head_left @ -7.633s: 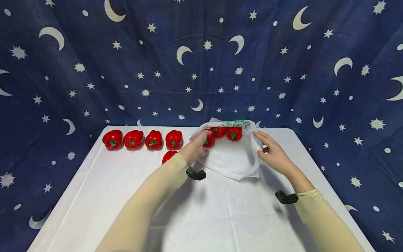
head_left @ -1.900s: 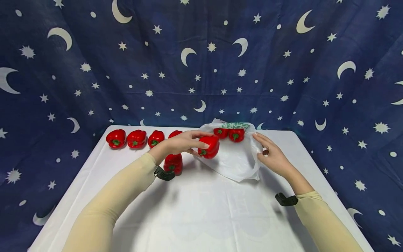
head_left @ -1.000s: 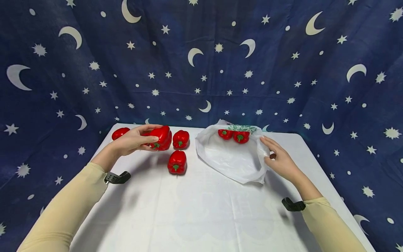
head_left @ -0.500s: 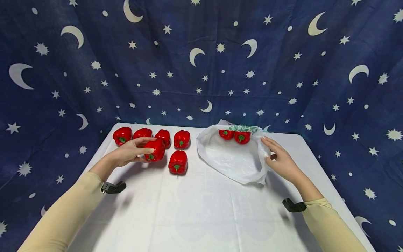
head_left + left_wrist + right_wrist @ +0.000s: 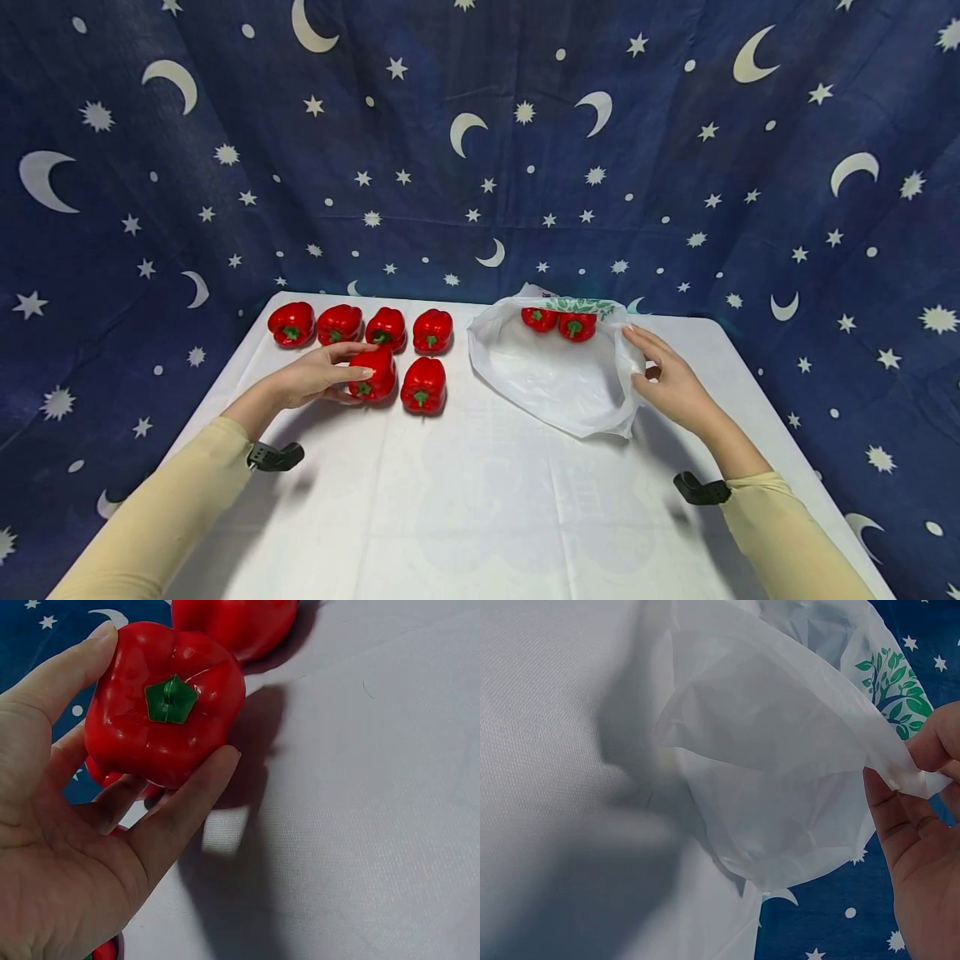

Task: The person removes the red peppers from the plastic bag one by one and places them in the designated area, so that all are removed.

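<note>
My left hand [image 5: 318, 375] grips a red bell pepper [image 5: 375, 375] with a green stem, thumb on one side and fingers on the other. In the left wrist view this pepper [image 5: 165, 705] faces the camera stem first. It stands just left of another bell pepper [image 5: 423, 386], in front of the back row. On the right, my right hand [image 5: 671, 387] pinches the rim of a white plastic bag [image 5: 555, 392] with a green leaf print. Two bell peppers [image 5: 577, 327] lie inside at its far side. The right wrist view shows the pinched bag edge [image 5: 900, 769] between thumb and fingers.
Several red bell peppers [image 5: 339, 324] form a row along the back left of the white-covered table [image 5: 465, 500]. Behind the table hangs a dark blue cloth [image 5: 420, 83] with moons and stars.
My left hand has taken one bell pepper from the bag, carried it left, and brought it down beside the front pepper. My right hand keeps its hold on the bag rim.
</note>
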